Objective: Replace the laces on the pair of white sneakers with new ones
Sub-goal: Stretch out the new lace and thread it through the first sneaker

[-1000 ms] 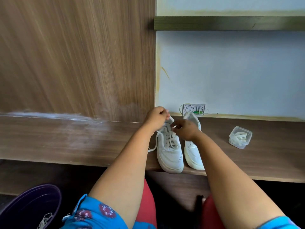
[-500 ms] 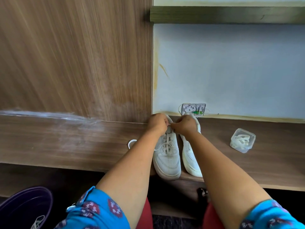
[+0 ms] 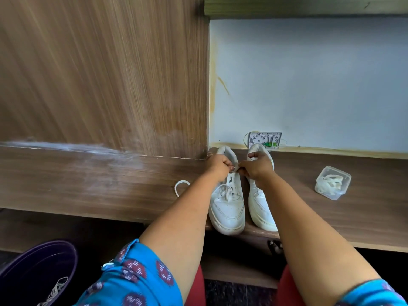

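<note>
A dark purple plastic tub (image 3: 37,270) with a tangle of pale old laces (image 3: 55,291) sits low at the left. A white lace loop (image 3: 180,186) lies on the brown wooden ledge (image 3: 88,184). The left hand (image 3: 218,165) and right hand (image 3: 255,167), fingers curled, pinch the lace at the top of the left white sneaker (image 3: 227,208); the right white sneaker (image 3: 261,208) stands just beside it. Further right rests a clear plastic box of white laces (image 3: 333,182)

Domestic room, probably a home. Indicators: built-in wood-laminate shelf (image 3: 88,186) across 9 to 3 o'clock, painted wall (image 3: 309,85) at 1 o'clock, purple plastic tub (image 3: 37,268) at 7 o'clock.
</note>
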### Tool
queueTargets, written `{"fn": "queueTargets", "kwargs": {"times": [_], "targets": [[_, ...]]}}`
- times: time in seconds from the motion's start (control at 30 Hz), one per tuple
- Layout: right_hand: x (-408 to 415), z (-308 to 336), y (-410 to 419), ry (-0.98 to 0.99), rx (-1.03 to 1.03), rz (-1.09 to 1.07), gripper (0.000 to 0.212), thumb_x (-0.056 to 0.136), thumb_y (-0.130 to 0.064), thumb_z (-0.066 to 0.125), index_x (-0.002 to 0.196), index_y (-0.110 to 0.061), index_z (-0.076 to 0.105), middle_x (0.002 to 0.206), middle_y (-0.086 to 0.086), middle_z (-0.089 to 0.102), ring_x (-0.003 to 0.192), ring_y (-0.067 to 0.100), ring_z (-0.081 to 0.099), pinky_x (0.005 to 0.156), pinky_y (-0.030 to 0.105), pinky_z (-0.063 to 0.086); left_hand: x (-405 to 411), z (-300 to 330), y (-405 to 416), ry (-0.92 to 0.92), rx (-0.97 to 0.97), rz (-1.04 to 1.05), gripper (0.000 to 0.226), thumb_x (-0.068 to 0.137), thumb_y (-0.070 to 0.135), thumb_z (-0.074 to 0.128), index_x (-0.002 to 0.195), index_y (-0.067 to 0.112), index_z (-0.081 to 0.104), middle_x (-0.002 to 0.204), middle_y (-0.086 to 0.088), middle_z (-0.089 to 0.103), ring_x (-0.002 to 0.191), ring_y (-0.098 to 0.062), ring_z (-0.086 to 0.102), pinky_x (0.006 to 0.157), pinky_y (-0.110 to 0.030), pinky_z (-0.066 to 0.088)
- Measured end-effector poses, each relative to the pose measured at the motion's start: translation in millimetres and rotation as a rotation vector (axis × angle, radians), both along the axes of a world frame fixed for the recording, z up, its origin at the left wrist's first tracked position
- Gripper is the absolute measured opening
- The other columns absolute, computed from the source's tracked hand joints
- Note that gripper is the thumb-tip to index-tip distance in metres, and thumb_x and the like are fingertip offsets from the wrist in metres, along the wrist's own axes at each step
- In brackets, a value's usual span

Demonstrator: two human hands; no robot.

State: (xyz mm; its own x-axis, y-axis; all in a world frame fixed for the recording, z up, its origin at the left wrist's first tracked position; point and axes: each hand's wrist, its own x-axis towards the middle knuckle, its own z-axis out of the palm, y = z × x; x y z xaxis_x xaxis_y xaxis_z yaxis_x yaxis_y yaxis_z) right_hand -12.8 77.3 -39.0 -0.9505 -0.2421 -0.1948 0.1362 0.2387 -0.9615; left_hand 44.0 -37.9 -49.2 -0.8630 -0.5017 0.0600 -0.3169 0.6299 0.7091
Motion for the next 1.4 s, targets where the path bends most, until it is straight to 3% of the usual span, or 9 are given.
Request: {"fn": "queueTargets", "kwargs": {"times": [0.27,0.33,0.47,0.6,0.73,0.87,1.03,1.23,1.4], "targets": [[-7.2,-9.5,-0.4,0.120,0.005,0.023,0.029,0.081,-0.002,0.069,0.103,-0.013,0.053,0.078,0.011,0.064,0.049,0.008,0.062,0.046,0.016,0.048,-3.9,8.5,0.4,-0.031,-0.142,-0.041,0.016,0.088,0.005,0.062,0.098,0.010,0.073,0.122,-0.006,0.052,0.094,-0.021,0.055,0.075,-0.019,0.038],[-11.1,-14.8,1.1,0.111,0.010,0.061,0.031,0.081,-0.004,0.073,0.104,-0.013,0.054,0.093,0.017,0.065,0.073,0.020,0.070,0.063,0.027,0.058,-2.5,8.5,-1.8,-0.024,-0.097,-0.052,0.015,0.089,0.005,0.063,0.097,0.009,0.075,0.116,-0.006,0.063,0.090,-0.020,0.059,0.072,-0.019,0.039],[-9.1,-21.1,1.7,0.312,0.211,0.114,0.039,0.075,-0.011,0.077,0.109,-0.016,0.057,0.075,0.002,0.062,0.081,0.028,0.068,0.081,0.044,0.057,-0.4,7.2,-4.1,-0.002,-0.052,-0.080,0.013,0.091,0.008,0.063,0.099,0.008,0.073,0.110,-0.005,0.065,0.100,-0.022,0.061,0.074,-0.021,0.039],[-1.4,-20.1,2.3,0.409,0.223,0.103,0.034,0.077,-0.008,0.071,0.106,-0.017,0.055,0.063,-0.004,0.056,0.068,0.019,0.058,0.075,0.038,0.054,0.2,6.3,-2.4,0.002,-0.065,-0.090,0.012,0.090,0.008,0.063,0.098,0.009,0.072,0.112,-0.006,0.063,0.099,-0.022,0.061,0.074,-0.021,0.039],[5.8,-19.9,0.3,0.532,0.280,0.121,0.031,0.086,-0.005,0.053,0.115,-0.010,0.044,0.080,0.001,0.056,0.075,0.021,0.053,0.068,0.029,0.041,0.7,5.6,-2.7,-0.080,-0.095,-0.122,0.012,0.092,0.010,0.057,0.099,0.010,0.068,0.113,-0.009,0.064,0.098,-0.027,0.063,0.078,-0.030,0.047],[2.3,-5.6,9.0,0.524,0.144,-0.049,0.024,0.090,0.000,0.042,0.111,-0.011,0.042,0.079,-0.004,0.051,0.072,0.015,0.052,0.062,0.018,0.040,1.4,7.0,-4.3,-0.130,-0.102,-0.146,0.015,0.097,0.019,0.052,0.084,0.014,0.059,0.098,-0.010,0.062,0.082,-0.022,0.054,0.072,-0.029,0.042],[-6.0,14.9,13.8,0.105,-0.444,-0.383,0.038,0.089,0.011,0.021,0.110,-0.017,0.037,0.095,0.013,0.047,0.068,0.020,0.054,0.066,0.033,0.049,1.4,6.1,-5.1,-0.131,-0.099,-0.162,0.016,0.098,0.020,0.050,0.089,0.013,0.061,0.105,-0.008,0.058,0.085,-0.021,0.054,0.078,-0.031,0.045],[-0.8,3.5,14.0,0.722,0.709,0.354,0.024,0.096,-0.021,0.051,0.100,-0.003,0.067,0.090,0.007,0.052,0.097,0.027,0.054,0.080,0.029,0.042,0.7,4.5,-4.2,-0.160,-0.172,-0.192,0.023,0.101,0.021,0.044,0.106,0.010,0.064,0.131,-0.013,0.048,0.105,-0.027,0.053,0.086,-0.028,0.040],[-2.1,4.0,20.3,0.488,0.435,0.146,0.023,0.094,-0.018,0.054,0.090,0.000,0.068,0.084,0.010,0.059,0.077,0.027,0.056,0.063,0.030,0.041,4.0,4.0,-6.8,-0.173,-0.116,-0.214,0.028,0.102,0.026,0.043,0.112,0.009,0.062,0.136,-0.012,0.043,0.118,-0.029,0.048,0.100,-0.033,0.039]]}}
